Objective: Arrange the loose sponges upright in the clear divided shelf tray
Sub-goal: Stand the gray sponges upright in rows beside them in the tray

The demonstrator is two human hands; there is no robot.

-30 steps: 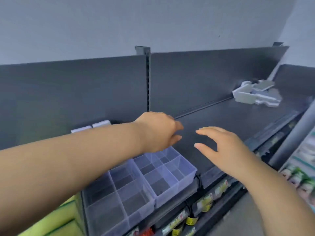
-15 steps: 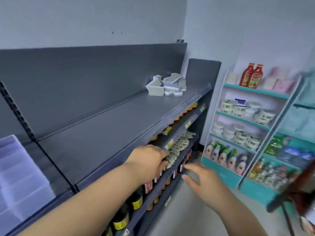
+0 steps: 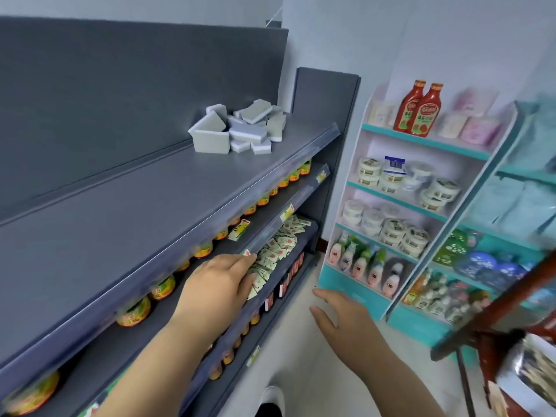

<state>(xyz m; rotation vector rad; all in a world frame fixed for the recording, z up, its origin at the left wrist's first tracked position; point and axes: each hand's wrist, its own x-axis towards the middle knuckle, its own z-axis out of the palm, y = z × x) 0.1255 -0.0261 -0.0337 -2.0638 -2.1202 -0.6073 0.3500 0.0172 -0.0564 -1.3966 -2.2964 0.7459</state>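
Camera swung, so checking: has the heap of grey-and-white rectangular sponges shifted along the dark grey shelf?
No. The sponge heap still sits at the shelf's far end beside the grey upright end panel.

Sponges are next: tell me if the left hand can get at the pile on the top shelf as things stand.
Probably not yet: the left hand hangs low by the sachets, and the sponge pile sits far along the top shelf. Nothing blocks the way.

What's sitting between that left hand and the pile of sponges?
Head view: only bare grey shelf top and its front rail separate the left hand from the sponges.
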